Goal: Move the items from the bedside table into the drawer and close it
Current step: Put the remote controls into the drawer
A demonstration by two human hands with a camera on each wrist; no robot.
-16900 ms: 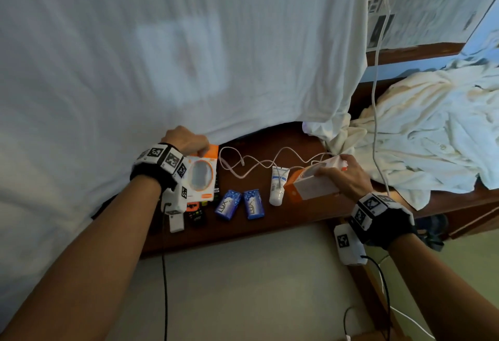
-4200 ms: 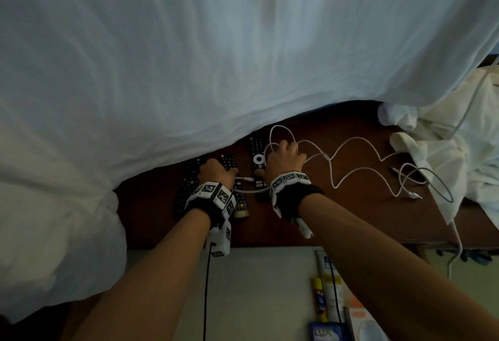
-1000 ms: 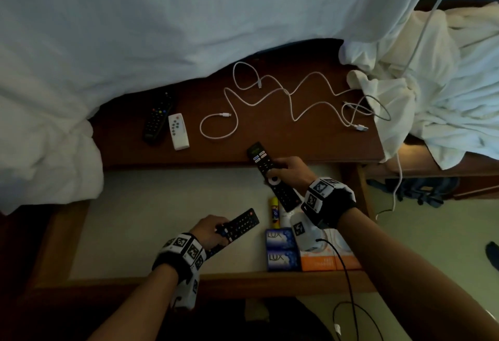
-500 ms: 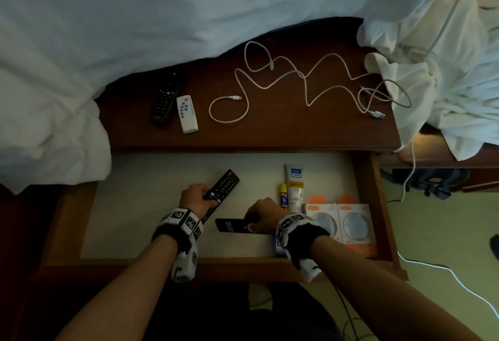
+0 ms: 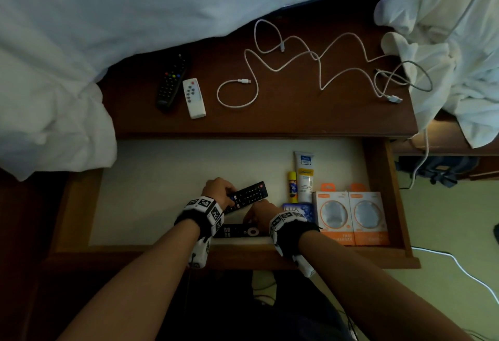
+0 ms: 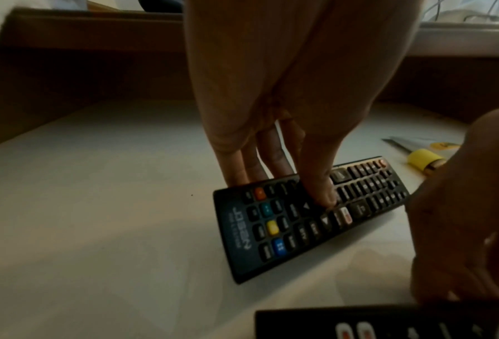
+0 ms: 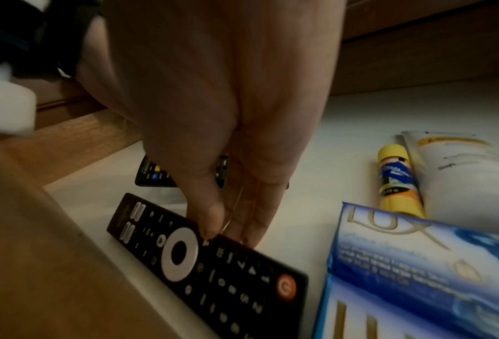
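Observation:
The drawer (image 5: pixel 135 255) is pulled out below the bedside table (image 5: pixel 297 119). My left hand (image 5: pixel 218 188) pinches a black remote with coloured buttons (image 5: pixel 249 195), thumb on the keys (image 6: pixel 320 197) and fingers behind its far edge, low over the drawer bottom. A slim black remote with a silver ring (image 5: pixel 240 231) (image 7: pixel 207 270) lies flat along the drawer's front wall. My right hand (image 7: pixel 234 229) touches its far edge with straight fingertips. On the table lie another black remote (image 5: pixel 171 81), a white remote (image 5: pixel 194 97) and a white cable (image 5: pixel 297 62).
The drawer's right part holds a blue soap box (image 7: pixel 416 275), a yellow stick (image 7: pixel 396 179), a white tube (image 5: pixel 303 176) and two orange boxes (image 5: pixel 351 216). A white sheet (image 5: pixel 135 16) overhangs the table's back and left. Crumpled white cloth (image 5: pixel 459 57) and a grey cable (image 5: pixel 415 79) lie at its right.
The slim remote has gone down flat against the drawer's front wall and my right fingers have straightened on it. My left hand has swung its remote to the right and lower.

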